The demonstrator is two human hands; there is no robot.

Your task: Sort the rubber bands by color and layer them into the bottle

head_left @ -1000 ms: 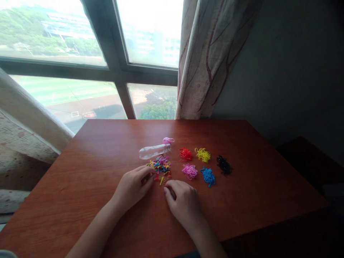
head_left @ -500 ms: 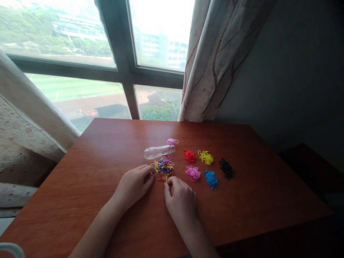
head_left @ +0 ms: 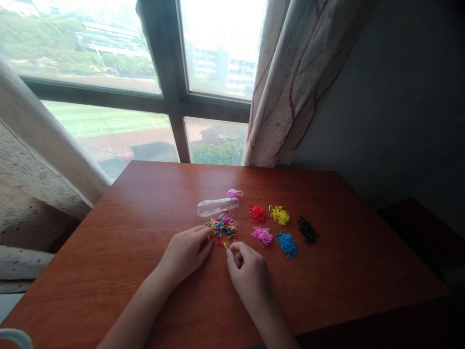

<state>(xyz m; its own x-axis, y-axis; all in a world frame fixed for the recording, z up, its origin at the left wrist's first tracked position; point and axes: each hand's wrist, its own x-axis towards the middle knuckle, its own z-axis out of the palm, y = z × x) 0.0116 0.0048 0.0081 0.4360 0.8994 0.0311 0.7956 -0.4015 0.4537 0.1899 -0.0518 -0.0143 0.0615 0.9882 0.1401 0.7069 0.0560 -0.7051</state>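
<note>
A mixed heap of small coloured rubber bands [head_left: 224, 224] lies on the table in front of me. My left hand [head_left: 188, 248] rests at the heap's left edge, its thumb and fingertips brought together; whatever they hold, if anything, is hidden. Just below the heap, my right hand [head_left: 250, 269] pinches a yellow rubber band [head_left: 225, 245] between thumb and forefinger. Sorted piles sit to the right: red bands [head_left: 257, 213], yellow bands [head_left: 279, 215], pink bands [head_left: 262, 235], blue bands [head_left: 286, 244] and black bands [head_left: 307, 230].
Behind the heap a clear plastic bottle [head_left: 217, 207] lies on its side, with a pink cap with a loop [head_left: 233, 193] beside its neck. The brown wooden table [head_left: 163, 194] reaches to a window with curtains [head_left: 279, 97]. A white curved object [head_left: 16, 334] shows at bottom left.
The view has shifted slightly. My right thumb and forefinger have closed in on the yellow band below the heap. The left hand stays at the heap's edge, and the sorted piles look the same.
</note>
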